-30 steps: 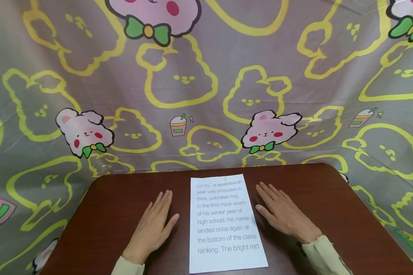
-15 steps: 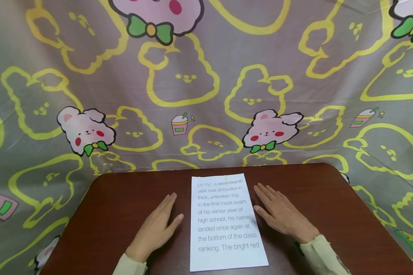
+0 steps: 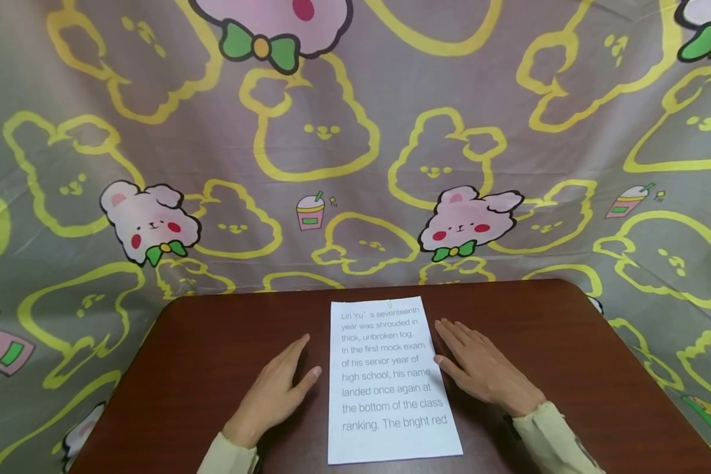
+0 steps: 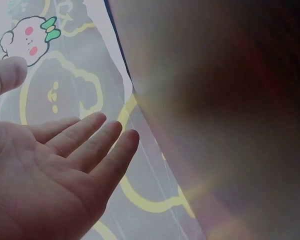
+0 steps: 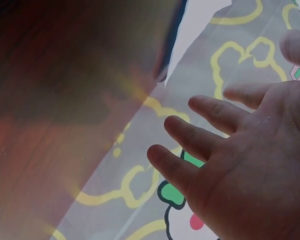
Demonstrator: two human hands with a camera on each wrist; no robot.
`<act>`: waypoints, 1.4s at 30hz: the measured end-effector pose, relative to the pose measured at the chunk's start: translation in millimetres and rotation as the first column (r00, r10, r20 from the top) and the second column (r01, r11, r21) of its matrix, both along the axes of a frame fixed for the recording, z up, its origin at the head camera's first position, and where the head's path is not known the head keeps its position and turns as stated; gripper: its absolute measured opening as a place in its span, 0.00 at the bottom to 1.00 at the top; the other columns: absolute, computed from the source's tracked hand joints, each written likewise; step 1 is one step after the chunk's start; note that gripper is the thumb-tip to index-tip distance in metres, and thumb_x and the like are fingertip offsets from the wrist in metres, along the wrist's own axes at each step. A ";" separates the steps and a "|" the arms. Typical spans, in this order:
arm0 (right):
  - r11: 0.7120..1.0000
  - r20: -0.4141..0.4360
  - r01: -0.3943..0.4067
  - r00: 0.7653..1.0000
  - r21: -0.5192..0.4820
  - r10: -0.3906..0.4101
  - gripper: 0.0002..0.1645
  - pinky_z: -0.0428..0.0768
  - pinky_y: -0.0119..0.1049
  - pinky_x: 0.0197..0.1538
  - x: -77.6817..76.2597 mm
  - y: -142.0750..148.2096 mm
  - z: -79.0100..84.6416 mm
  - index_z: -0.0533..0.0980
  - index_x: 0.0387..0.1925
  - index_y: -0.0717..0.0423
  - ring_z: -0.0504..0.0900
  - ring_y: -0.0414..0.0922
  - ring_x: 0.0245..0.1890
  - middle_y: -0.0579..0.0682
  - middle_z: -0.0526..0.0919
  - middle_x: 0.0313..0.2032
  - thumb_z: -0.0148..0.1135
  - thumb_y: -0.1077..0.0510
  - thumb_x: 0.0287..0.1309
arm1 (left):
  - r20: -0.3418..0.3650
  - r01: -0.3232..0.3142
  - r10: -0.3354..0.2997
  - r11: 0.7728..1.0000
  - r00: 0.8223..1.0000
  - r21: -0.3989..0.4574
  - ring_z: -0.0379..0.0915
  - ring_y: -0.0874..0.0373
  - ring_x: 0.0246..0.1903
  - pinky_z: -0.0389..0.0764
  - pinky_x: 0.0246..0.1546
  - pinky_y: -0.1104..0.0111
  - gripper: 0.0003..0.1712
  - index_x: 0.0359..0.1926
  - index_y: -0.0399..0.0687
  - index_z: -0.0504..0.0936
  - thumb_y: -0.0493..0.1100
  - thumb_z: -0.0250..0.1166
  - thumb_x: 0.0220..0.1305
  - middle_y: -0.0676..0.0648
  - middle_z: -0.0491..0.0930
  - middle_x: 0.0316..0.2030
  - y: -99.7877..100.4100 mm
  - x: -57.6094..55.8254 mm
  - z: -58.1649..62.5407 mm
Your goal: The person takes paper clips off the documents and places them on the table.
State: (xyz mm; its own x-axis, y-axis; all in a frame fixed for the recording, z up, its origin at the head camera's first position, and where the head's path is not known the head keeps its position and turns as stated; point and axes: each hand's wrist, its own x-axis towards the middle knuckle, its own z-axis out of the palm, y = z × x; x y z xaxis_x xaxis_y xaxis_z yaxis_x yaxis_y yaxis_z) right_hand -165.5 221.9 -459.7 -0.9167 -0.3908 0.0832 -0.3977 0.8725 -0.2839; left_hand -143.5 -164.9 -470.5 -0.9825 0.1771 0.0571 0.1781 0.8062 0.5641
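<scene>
In the head view a tall white stack of printed paper (image 3: 391, 382) lies flat in the middle of the table, large lines of text facing me and a small yellowish clip (image 3: 390, 303) at its top edge. My left hand (image 3: 275, 392) is to the left of the paper, fingers straight and thumb spread toward it, a gap between. On the other side my right hand (image 3: 488, 368) has its fingertips right at the paper's right edge. Both wrist views show palms with extended fingers, nothing held; a strip of white paper (image 4: 115, 50) appears beyond the left fingers.
The dark reddish-brown table (image 3: 575, 342) has rounded far corners. Behind it hangs a grey curtain (image 3: 355, 197) printed with yellow outlines, pink-cheeked animal heads and drink cups. Light sleeves (image 3: 231, 454) cover both wrists.
My left hand has moved right, closer to the paper, and turned more onto its edge. The right hand has shifted slightly left toward the paper. The head view has tilted a little.
</scene>
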 end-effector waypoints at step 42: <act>0.997 0.107 0.058 0.992 0.040 -0.062 0.31 0.79 0.58 0.62 -25.3 -17.8 -7.7 0.79 0.60 0.67 0.81 0.57 0.57 0.62 0.83 0.57 0.68 0.46 0.67 | 0.078 -0.018 0.015 0.999 0.997 0.049 0.78 0.62 0.35 0.81 0.43 0.60 0.20 0.51 0.36 0.86 0.47 0.72 0.66 0.49 0.85 0.36 18.4 -17.5 2.2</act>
State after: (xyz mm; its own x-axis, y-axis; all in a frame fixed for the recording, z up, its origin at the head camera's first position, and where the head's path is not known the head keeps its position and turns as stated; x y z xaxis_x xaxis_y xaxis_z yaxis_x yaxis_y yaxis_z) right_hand -190.8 204.1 -467.5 -0.9415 -0.3355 -0.0316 -0.3126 0.9046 -0.2897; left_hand -160.9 -146.5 -468.3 -0.9871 0.1596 -0.0111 0.1191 0.7793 0.6152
